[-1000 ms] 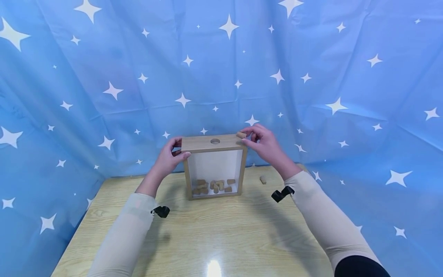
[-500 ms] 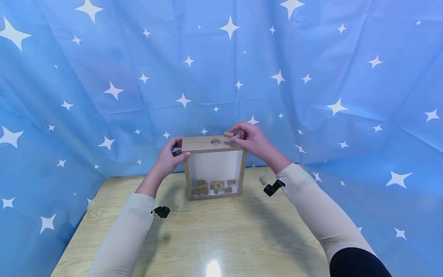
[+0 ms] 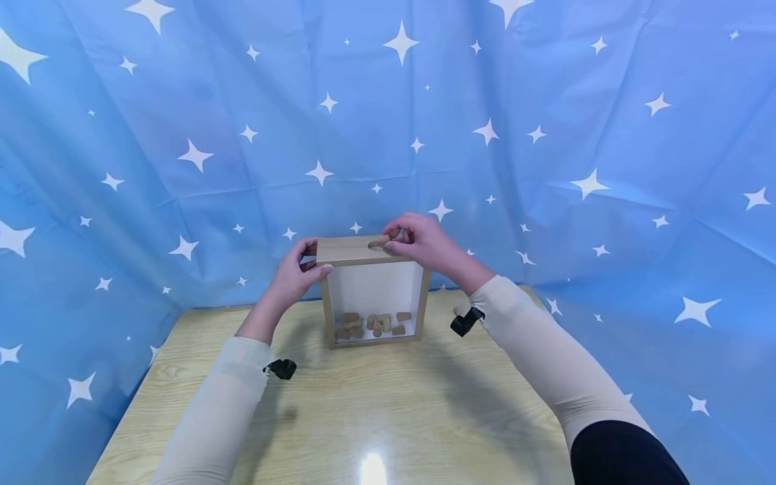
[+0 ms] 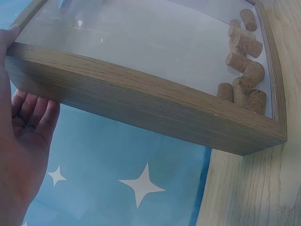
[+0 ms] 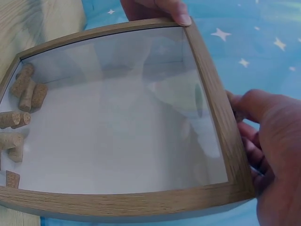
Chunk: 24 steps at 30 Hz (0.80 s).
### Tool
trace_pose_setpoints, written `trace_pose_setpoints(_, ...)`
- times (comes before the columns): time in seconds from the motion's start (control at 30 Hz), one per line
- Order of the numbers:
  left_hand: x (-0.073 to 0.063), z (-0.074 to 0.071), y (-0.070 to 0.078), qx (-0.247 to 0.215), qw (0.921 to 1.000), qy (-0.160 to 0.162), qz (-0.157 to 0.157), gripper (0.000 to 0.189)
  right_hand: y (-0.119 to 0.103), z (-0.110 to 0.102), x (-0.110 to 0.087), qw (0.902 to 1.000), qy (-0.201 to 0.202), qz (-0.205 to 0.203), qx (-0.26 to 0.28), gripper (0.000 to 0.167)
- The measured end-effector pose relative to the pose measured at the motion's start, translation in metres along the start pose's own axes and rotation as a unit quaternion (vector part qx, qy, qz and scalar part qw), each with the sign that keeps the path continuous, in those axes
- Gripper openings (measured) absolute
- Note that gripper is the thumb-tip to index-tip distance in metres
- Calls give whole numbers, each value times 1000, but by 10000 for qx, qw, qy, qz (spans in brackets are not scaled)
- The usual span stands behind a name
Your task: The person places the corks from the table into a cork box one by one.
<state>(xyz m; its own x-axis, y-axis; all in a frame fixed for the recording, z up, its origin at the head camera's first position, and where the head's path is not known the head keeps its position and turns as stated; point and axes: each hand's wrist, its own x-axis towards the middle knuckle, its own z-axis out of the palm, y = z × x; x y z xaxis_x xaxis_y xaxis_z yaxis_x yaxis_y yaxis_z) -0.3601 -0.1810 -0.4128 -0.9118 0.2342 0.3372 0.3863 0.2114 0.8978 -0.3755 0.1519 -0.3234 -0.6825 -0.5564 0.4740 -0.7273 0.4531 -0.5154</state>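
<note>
A wooden shadow box (image 3: pixel 342 250) with a clear front stands upright on the table. Several corks (image 3: pixel 385 322) lie at its bottom behind the pane. My left hand (image 3: pixel 289 277) grips the box's upper left corner, thumb on the front edge and fingers behind, also seen in the left wrist view on the wooden frame (image 4: pixel 141 108). Over the round hole (image 3: pixel 374 246) in the box top, my right hand (image 3: pixel 424 241) pinches one cork (image 3: pixel 382 240). In the right wrist view the fingers of that right hand (image 5: pixel 282 150) mostly hide this cork.
Another loose cork (image 3: pixel 457 310) lies on the table to the right of the box, partly covered by the black wrist camera (image 3: pixel 465 322). The light wooden table (image 3: pixel 339 411) reaches back to a blue curtain (image 3: pixel 273 121) with white stars.
My right hand has moved left along the box top, bringing the cork from the right corner to the hole. My left hand keeps its grip on the box.
</note>
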Motion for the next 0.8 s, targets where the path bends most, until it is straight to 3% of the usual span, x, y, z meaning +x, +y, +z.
trace_pose_setpoints(0.8,1,-1,0,143,9998,50,122,69,-11,1,13,9973,-515,396,-337,27)
